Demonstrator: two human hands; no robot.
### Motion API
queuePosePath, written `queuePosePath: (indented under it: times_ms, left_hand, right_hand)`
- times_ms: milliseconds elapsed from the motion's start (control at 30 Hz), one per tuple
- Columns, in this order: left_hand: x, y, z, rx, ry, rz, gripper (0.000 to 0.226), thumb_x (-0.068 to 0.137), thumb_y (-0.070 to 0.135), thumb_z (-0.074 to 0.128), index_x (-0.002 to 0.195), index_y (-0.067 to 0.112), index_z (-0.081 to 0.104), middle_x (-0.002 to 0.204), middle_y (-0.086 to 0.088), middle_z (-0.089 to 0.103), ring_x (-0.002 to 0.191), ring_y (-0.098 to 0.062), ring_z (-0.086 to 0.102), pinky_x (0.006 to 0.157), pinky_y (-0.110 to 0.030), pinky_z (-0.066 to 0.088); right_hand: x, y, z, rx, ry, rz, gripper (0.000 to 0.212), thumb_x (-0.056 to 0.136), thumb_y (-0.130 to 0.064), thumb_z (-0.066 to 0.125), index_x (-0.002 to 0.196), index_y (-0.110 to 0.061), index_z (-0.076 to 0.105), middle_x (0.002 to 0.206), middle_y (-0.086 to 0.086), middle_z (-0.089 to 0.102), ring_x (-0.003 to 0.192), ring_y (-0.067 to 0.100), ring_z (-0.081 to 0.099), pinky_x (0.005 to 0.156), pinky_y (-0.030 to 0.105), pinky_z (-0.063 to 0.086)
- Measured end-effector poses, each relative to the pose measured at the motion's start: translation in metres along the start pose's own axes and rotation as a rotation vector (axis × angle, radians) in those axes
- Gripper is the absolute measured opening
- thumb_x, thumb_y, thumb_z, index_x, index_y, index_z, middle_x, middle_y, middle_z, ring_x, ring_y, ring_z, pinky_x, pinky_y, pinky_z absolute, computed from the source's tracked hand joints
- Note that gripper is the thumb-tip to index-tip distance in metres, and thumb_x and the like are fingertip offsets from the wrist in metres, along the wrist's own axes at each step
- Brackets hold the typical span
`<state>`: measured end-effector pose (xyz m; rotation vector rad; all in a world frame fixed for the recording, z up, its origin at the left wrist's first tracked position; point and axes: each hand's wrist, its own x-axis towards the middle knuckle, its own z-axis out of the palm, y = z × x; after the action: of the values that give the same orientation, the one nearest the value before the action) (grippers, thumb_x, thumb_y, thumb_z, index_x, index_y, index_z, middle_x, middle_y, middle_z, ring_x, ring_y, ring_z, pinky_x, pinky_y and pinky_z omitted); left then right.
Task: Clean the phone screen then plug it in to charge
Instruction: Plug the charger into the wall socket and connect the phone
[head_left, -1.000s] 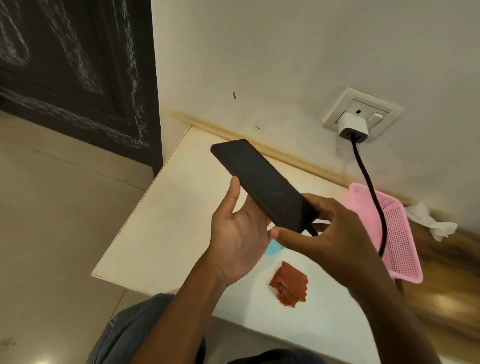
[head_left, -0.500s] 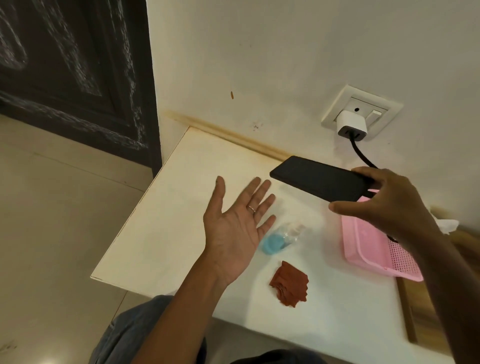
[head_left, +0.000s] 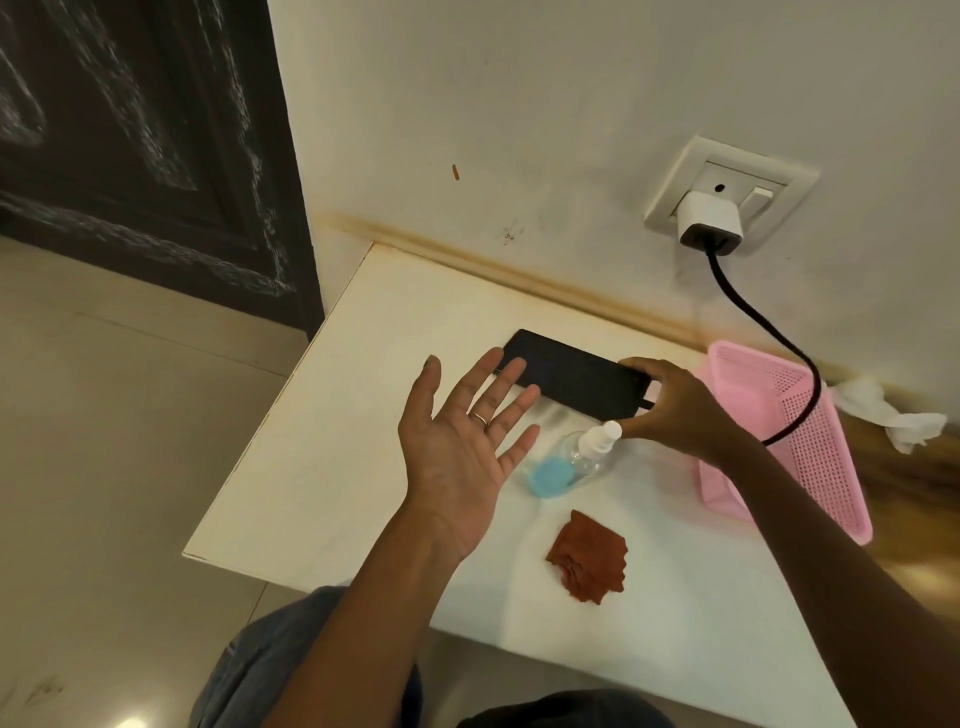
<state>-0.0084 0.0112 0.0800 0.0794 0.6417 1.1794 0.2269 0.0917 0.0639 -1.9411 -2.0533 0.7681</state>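
The black phone lies flat on the white table near the wall, screen dark. My right hand grips its right end, where the black charging cable plugs in. The cable runs up to a white charger in the wall socket. My left hand hovers open, palm up, just left of the phone, holding nothing. A small spray bottle with blue liquid lies on its side in front of the phone. A rust-red cloth lies crumpled nearer to me.
A pink perforated basket sits at the table's right, with the cable draped over it. A crumpled white tissue lies beyond it. A dark door stands at the left, with pale floor tiles below. My knee shows under the table's front edge.
My right hand carried the phone out of my left hand, across to the right, then lowered it flat onto the table near the wall. My left hand stayed open in place.
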Motion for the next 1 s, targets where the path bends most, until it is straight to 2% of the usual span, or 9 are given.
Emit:
queuePosePath:
  times_ms: [33, 100, 167, 467, 633, 867, 1000]
  left_hand:
    - [0.001, -0.001, 0.000, 0.012, 0.016, -0.002, 0.058, 0.093, 0.058, 0.027, 0.129, 0.022, 0.057, 0.132, -0.003, 0.061, 0.122, -0.024, 0.055, 0.105, -0.045, 0.036]
    - [0.001, -0.002, -0.001, 0.050, 0.051, -0.015, 0.057, 0.094, 0.058, 0.027, 0.129, 0.023, 0.056, 0.134, -0.003, 0.059, 0.123, -0.025, 0.054, 0.106, -0.046, 0.035]
    - [0.002, -0.003, -0.001, 0.086, 0.088, -0.032, 0.057, 0.094, 0.058, 0.028, 0.130, 0.023, 0.054, 0.135, -0.003, 0.058, 0.125, -0.026, 0.053, 0.107, -0.047, 0.035]
    - [0.004, -0.008, -0.001, 0.188, 0.191, -0.082, 0.051, 0.095, 0.054, 0.034, 0.127, 0.022, 0.057, 0.131, 0.000, 0.060, 0.118, -0.022, 0.056, 0.099, -0.042, 0.042]
    - [0.003, -0.009, 0.000, 0.208, 0.199, -0.089, 0.050, 0.095, 0.054, 0.035, 0.125, 0.022, 0.059, 0.129, 0.000, 0.061, 0.116, -0.021, 0.058, 0.097, -0.040, 0.044]
    - [0.004, -0.011, 0.001, 0.221, 0.209, -0.088, 0.049, 0.095, 0.053, 0.035, 0.125, 0.022, 0.060, 0.129, 0.000, 0.061, 0.116, -0.021, 0.057, 0.097, -0.040, 0.043]
    - [0.004, -0.012, 0.003, 0.225, 0.214, -0.089, 0.049, 0.096, 0.052, 0.035, 0.125, 0.021, 0.060, 0.130, 0.000, 0.061, 0.117, -0.022, 0.057, 0.098, -0.041, 0.043]
  right_hand:
    - [0.003, 0.001, 0.002, -0.021, -0.007, -0.011, 0.073, 0.060, -0.022, 0.087, 0.124, -0.010, 0.053, 0.115, 0.006, 0.059, 0.098, 0.015, 0.053, 0.069, 0.010, 0.042]
    - [0.009, 0.005, 0.007, -0.086, -0.032, -0.004, 0.072, 0.061, -0.025, 0.086, 0.124, -0.012, 0.053, 0.117, 0.009, 0.060, 0.103, 0.022, 0.055, 0.082, 0.027, 0.050]
    - [0.012, 0.009, 0.012, -0.194, -0.067, 0.041, 0.075, 0.064, -0.031, 0.084, 0.128, -0.015, 0.049, 0.122, 0.009, 0.058, 0.112, 0.028, 0.050, 0.094, 0.044, 0.044]
    - [0.021, 0.004, 0.022, -0.324, -0.100, 0.086, 0.076, 0.070, -0.025, 0.078, 0.135, -0.026, 0.040, 0.129, 0.007, 0.048, 0.119, 0.034, 0.035, 0.095, 0.042, 0.031]
    - [0.021, 0.005, 0.021, -0.374, -0.167, 0.076, 0.082, 0.074, -0.034, 0.077, 0.142, -0.028, 0.031, 0.141, 0.007, 0.037, 0.125, 0.033, 0.030, 0.100, 0.045, 0.029]
    - [0.019, 0.011, 0.022, -0.414, -0.180, 0.092, 0.093, 0.077, -0.042, 0.073, 0.148, -0.027, 0.016, 0.151, 0.004, 0.028, 0.132, 0.032, 0.025, 0.104, 0.046, 0.025]
    - [0.009, 0.019, 0.019, -0.417, -0.133, 0.128, 0.108, 0.069, -0.049, 0.077, 0.150, -0.021, 0.010, 0.147, 0.010, 0.033, 0.130, 0.032, 0.033, 0.103, 0.046, 0.031]
